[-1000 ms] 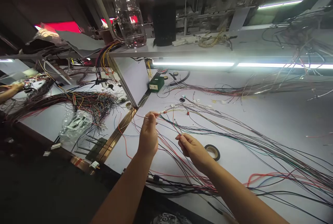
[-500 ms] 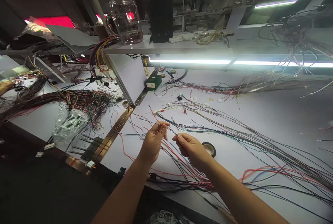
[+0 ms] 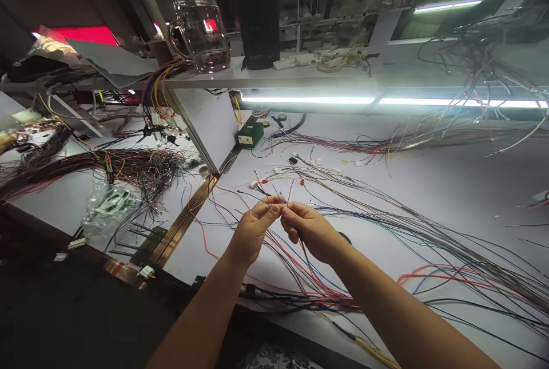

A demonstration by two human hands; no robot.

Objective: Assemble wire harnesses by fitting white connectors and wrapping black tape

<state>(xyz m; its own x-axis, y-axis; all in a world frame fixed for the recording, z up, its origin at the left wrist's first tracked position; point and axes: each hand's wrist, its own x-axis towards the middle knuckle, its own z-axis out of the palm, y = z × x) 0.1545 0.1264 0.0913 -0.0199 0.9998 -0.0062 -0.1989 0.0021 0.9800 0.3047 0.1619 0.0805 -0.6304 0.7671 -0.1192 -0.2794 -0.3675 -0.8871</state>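
My left hand [image 3: 253,229] and my right hand [image 3: 309,229] meet fingertip to fingertip above the white bench [image 3: 429,186]. Both pinch thin wires from a loose bundle of coloured wires [image 3: 386,231] that fans out to the right across the bench. Short wire ends with small white and red connectors [image 3: 274,177] stick up just beyond my fingers. A roll of black tape [image 3: 345,237] lies mostly hidden behind my right hand.
A green box [image 3: 250,135] sits at the back by a white divider panel [image 3: 206,123]. Left of the divider lie another wire harness [image 3: 128,166] and a plastic bag [image 3: 105,206]. A glass jug [image 3: 197,14] stands on the shelf above a light strip [image 3: 309,100].
My left hand came down and back from farther out on the bench. My right hand moved left to meet it, and both now pinch wires together. The view shifted slightly.
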